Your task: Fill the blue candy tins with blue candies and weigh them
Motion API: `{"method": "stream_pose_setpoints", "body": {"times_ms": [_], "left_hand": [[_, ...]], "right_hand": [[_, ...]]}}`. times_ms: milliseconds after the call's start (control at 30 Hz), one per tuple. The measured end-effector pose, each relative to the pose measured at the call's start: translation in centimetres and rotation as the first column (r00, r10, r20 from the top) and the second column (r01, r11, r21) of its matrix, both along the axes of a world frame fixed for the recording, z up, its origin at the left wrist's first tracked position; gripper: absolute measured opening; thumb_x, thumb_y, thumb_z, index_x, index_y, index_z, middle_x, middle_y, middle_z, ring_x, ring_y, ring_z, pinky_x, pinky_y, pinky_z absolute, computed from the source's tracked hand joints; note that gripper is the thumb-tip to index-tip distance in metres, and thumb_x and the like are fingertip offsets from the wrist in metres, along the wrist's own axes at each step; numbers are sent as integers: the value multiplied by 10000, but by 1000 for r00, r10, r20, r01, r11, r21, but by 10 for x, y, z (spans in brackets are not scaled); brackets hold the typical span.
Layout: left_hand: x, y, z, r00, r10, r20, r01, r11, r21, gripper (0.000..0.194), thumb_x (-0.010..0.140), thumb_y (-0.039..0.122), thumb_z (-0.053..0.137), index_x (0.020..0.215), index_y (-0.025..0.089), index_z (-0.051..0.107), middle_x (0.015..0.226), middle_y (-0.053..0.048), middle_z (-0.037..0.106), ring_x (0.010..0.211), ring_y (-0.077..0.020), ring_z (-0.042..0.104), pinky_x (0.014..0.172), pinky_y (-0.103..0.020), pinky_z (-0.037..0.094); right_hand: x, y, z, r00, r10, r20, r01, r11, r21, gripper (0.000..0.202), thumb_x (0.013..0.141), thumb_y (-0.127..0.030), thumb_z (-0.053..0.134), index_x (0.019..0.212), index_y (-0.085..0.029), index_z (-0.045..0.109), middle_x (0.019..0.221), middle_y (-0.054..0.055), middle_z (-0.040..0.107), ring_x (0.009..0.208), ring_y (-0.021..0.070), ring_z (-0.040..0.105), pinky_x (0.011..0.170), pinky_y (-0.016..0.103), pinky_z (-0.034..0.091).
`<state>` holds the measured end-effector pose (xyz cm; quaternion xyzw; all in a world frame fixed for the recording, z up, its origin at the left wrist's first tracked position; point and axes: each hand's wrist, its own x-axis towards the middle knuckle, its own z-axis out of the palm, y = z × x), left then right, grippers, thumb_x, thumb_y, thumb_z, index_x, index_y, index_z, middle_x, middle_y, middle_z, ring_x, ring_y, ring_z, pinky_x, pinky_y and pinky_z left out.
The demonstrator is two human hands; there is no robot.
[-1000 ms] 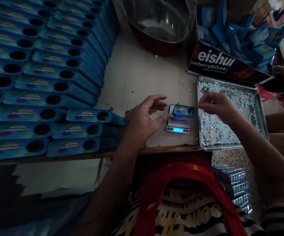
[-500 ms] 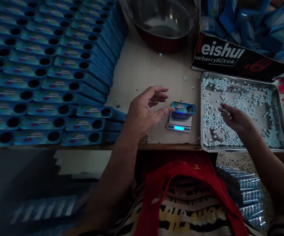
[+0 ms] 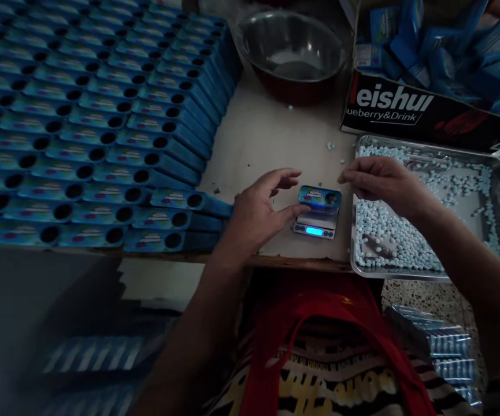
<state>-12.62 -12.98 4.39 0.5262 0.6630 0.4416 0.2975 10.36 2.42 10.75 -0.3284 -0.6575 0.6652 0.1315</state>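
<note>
Box (image 3: pixel 318 195): rests on the scale (image 3: pixel 314 221) near the table (image 3: pixel 250 133) edge, label side up, a round dark hole toward its right end.
Display: lit blue; its digits are too washed out to read.
Left hand (image 3: pixel 259 211): fingers and thumb spread well apart, not clamped on anything; the thumb tip lies at the box's left end, seemingly touching it.
Right hand (image 3: pixel 380 178): reaches past the tray's left rim toward the box, fingertips drawn together — whether a sweet sits between them I cannot tell.
Tray (image 3: pixel 399 275): metal, just right of the scale, strewn with small pale sweets (image 3: pixel 392 245).
Handling, box: probably light and thin-walled, stiff enough for a gentle pinch but likely to dent or slide if pushed; best held across its two long sides, clear of the hole.
Handling, sweets: likely hard, light and quick to roll — a fingertip pinch should suit them; a few lie loose on the table.
Around: rows (image 3: pixel 158 219) of similar boxes to the left, a bowl (image 3: pixel 293 63) beyond, a carton (image 3: pixel 410 118) behind the tray.
</note>
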Motion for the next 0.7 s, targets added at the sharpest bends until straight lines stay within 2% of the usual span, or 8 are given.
{"method": "stream_pose_setpoints", "body": {"times_ms": [200, 367, 433, 533, 633, 700], "left_hand": [[-1, -3, -3, 1000, 8, 5, -8, 1000, -2, 610, 867, 537, 901, 1396, 283, 736, 1331, -110, 808, 1265, -318, 751, 1157, -531, 558], [-4, -4, -3, 1000, -6, 19, 6, 1000, 27, 609, 862, 544, 911, 1382, 275, 745, 1327, -114, 809, 1261, -319, 752, 1156, -520, 555], [-5, -4, -2, 1000, -15, 22, 14, 999, 35, 609, 853, 530, 926, 1377, 277, 746, 1321, -113, 809, 1261, -321, 751, 1158, -524, 555], [-6, -3, 0, 999, -31, 22, 30, 998, 47, 598, 830, 481, 957, 1353, 276, 753, 1318, -114, 806, 1258, -325, 751, 1154, -525, 563], [-5, -1, 5, 999, -42, -7, 42, 997, 64, 596, 794, 383, 992, 1331, 265, 761, 1325, -111, 798, 1245, -320, 751, 1145, -509, 572], [-2, 1, 9, 998, -50, -49, 53, 996, 70, 616, 773, 307, 1003, 1336, 262, 758, 1347, -104, 790, 1244, -312, 748, 1140, -489, 574]], "right_hand": [[-15, -4, -4, 986, 110, 125, -134, 971, 200, 401, 965, -556, 851, 847, -182, 768, 630, -28, 559, 578, 90, 439, 552, 272, 295], [-22, -6, -17, 976, 100, 193, -145, 961, 234, 469, 888, -629, 895, 835, -173, 798, 606, -40, 539, 562, 81, 410, 538, 274, 259], [-20, -6, -17, 982, 74, 171, -110, 972, 208, 484, 877, -654, 898, 881, -177, 812, 594, -51, 517, 545, 77, 390, 519, 269, 244], [-10, -2, -12, 997, -24, 73, 13, 990, 143, 483, 918, -657, 868, 917, -179, 798, 569, -61, 472, 520, 74, 356, 488, 256, 225], [12, 9, -8, 987, -160, -20, 161, 986, 49, 419, 926, -585, 893, 906, -184, 776, 573, -53, 479, 510, 68, 356, 456, 226, 216], [30, 19, -12, 967, -251, -50, 250, 968, -26, 377, 902, -521, 929, 893, -180, 769, 580, -49, 493, 502, 58, 363, 436, 196, 219]]}}
